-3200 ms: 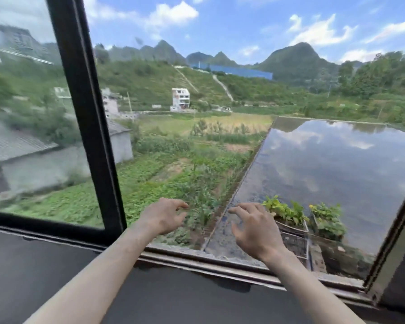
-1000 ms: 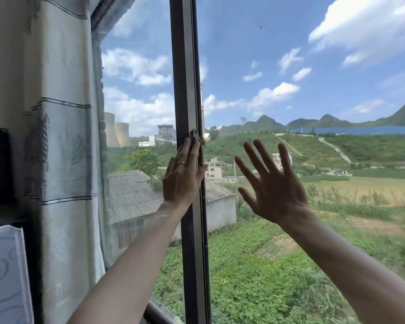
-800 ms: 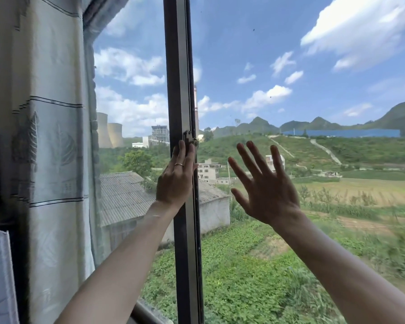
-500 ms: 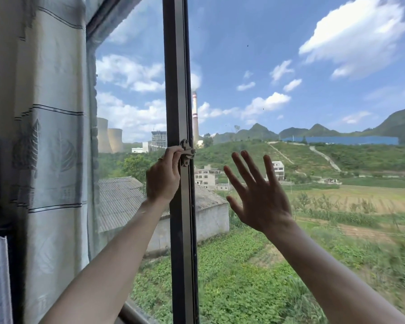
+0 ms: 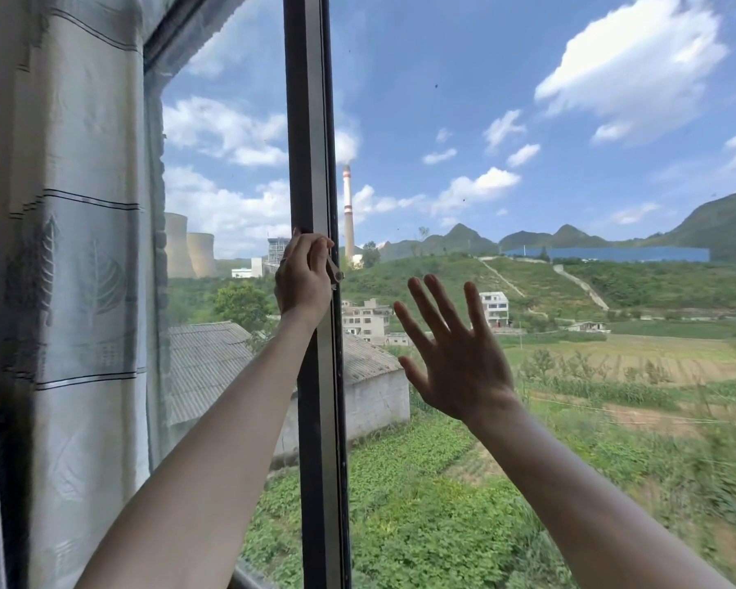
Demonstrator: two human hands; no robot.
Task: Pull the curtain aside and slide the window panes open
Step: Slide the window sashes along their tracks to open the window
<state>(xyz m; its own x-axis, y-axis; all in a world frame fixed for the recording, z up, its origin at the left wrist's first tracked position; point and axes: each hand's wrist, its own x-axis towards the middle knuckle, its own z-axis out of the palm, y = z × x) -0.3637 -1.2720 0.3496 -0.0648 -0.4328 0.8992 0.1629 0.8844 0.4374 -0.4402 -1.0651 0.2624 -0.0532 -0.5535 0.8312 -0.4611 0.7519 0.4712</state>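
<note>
The curtain (image 5: 81,291) hangs bunched at the left edge of the window, pale with thin dark stripes and a leaf pattern, covering the wall side and leaving the glass bare. The window pane (image 5: 226,184) to my left sits between the curtain and the dark vertical frame bar (image 5: 315,418) that runs top to bottom through the middle of my view. My left hand (image 5: 302,278) is up on that bar, fingers (image 5: 311,248) curled closed around the small metal latch (image 5: 336,276), whose end sticks out to the right of my knuckles. My right hand (image 5: 455,359) is raised just right of the bar, palm forward, its fingers spread wide and holding nothing; I cannot tell whether the palm touches glass or open air. Beyond it lie green fields, a low grey-roofed building (image 5: 213,367), white houses, a tall red-and-white chimney (image 5: 348,214) right beside the bar, two cooling towers (image 5: 188,252) seen through the left pane, and hills under a blue, cloudy sky.
</note>
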